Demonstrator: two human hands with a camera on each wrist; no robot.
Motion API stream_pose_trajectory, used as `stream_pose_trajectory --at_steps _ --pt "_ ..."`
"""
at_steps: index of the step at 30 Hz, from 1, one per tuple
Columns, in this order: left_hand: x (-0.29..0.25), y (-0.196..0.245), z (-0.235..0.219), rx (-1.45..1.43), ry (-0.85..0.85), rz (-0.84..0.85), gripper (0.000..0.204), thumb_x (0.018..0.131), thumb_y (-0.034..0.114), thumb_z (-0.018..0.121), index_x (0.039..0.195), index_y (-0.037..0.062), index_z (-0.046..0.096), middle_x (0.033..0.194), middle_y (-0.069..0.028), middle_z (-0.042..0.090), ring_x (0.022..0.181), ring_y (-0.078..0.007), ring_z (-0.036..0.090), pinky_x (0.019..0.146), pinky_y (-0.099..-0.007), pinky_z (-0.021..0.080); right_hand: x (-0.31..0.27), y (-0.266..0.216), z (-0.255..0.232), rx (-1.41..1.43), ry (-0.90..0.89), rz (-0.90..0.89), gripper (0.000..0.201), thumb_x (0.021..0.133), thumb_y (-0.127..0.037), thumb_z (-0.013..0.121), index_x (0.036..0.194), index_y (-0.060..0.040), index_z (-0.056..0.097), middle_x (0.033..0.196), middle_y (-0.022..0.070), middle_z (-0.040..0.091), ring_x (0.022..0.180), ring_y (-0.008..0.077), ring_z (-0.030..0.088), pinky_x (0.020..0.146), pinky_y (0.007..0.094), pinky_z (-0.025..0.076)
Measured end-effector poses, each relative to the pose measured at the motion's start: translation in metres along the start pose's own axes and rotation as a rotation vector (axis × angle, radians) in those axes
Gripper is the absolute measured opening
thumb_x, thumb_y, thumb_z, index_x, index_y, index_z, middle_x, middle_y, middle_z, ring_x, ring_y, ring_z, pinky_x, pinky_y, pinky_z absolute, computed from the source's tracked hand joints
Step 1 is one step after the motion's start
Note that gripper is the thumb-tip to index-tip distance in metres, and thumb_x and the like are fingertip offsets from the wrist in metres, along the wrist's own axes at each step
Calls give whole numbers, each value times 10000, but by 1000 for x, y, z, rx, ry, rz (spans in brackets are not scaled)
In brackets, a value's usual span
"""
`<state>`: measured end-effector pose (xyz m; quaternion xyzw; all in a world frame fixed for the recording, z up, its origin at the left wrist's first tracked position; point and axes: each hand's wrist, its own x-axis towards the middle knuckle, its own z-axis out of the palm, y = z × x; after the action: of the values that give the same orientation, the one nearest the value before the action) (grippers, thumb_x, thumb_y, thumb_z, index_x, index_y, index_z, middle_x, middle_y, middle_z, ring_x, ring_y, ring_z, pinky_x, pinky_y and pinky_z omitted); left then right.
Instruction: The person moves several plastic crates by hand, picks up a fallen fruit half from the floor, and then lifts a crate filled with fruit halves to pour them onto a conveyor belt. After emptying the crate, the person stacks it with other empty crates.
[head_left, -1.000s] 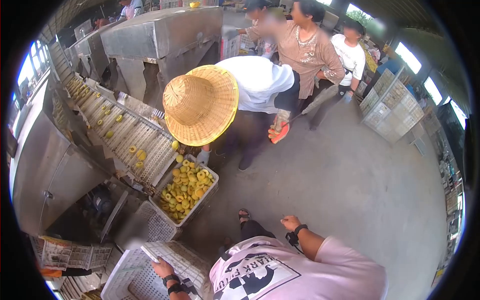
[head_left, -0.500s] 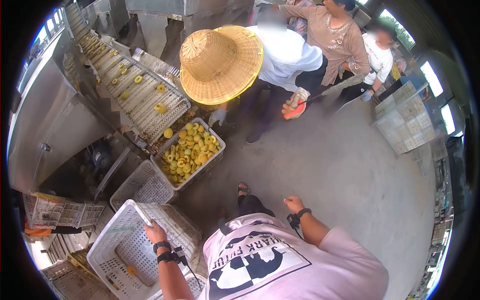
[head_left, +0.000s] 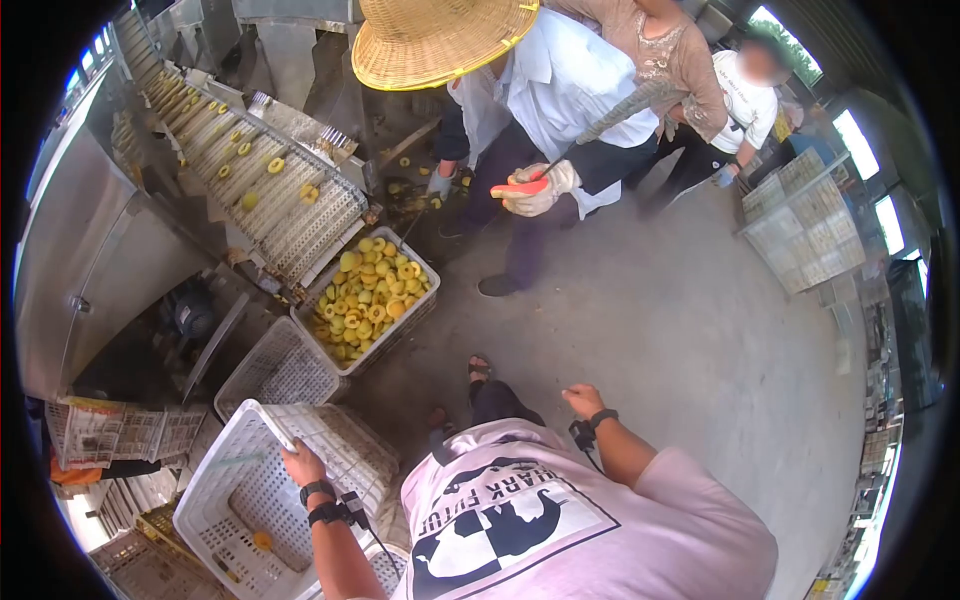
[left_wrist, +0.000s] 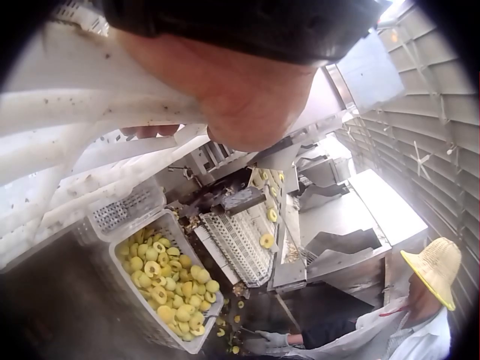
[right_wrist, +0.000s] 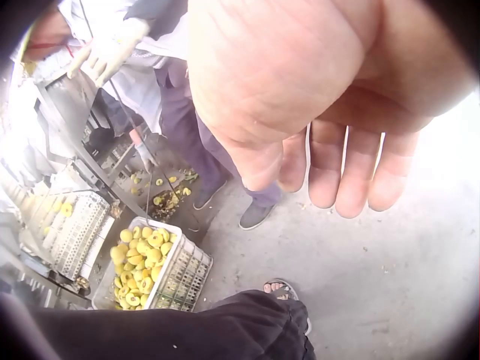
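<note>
My left hand (head_left: 303, 465) grips the upper rim of a white perforated plastic crate (head_left: 212, 478) that sits tilted at my left. In the left wrist view the fingers (left_wrist: 150, 131) wrap through below its rim. One yellow fruit piece (head_left: 263, 541) lies inside this crate. My right hand (head_left: 582, 401) hangs in front of my body with loosely bent fingers and nothing in them, as the right wrist view also shows. Ahead, a second crate (head_left: 398, 331) heaped with halved yellow fruit (head_left: 368, 290) stands on the floor at the conveyor's lower end.
A slatted conveyor (head_left: 270, 215) carries fruit pieces down from the upper left. Another white crate (head_left: 275, 368) stands between the full one and mine. A worker in a straw hat (head_left: 440, 40) bends over beside the conveyor, holding a long tool. More people stand behind. Stacked crates (head_left: 805, 225) are at right.
The tilted crate has come further into the head view, my left hand still on its rim. The straw-hatted worker has moved up and away from the full crate, reaching down behind it.
</note>
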<state>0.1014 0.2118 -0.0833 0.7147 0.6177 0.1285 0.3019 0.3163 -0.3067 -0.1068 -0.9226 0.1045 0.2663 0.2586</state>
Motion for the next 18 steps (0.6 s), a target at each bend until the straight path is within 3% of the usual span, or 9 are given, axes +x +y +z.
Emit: stream_pose_trajectory --at_steps 10,18 --pt "-5 5 -1 30 94 84 406 841 307 517 1018 -59 529 906 -274 591 845 -435 560 763 -465 422 4 -5 -3 26 6 -43 327 806 -294 584 951 -6 637 941 168 635 883 292 606 781 366 458" --pt "-3 4 -2 54 48 40 412 844 307 512 1022 -64 524 915 -278 590 851 -432 562 766 -463 420 4 -25 -11 35 -20 -14 318 806 -280 580 951 -2 635 898 166 641 838 278 616 745 363 465"
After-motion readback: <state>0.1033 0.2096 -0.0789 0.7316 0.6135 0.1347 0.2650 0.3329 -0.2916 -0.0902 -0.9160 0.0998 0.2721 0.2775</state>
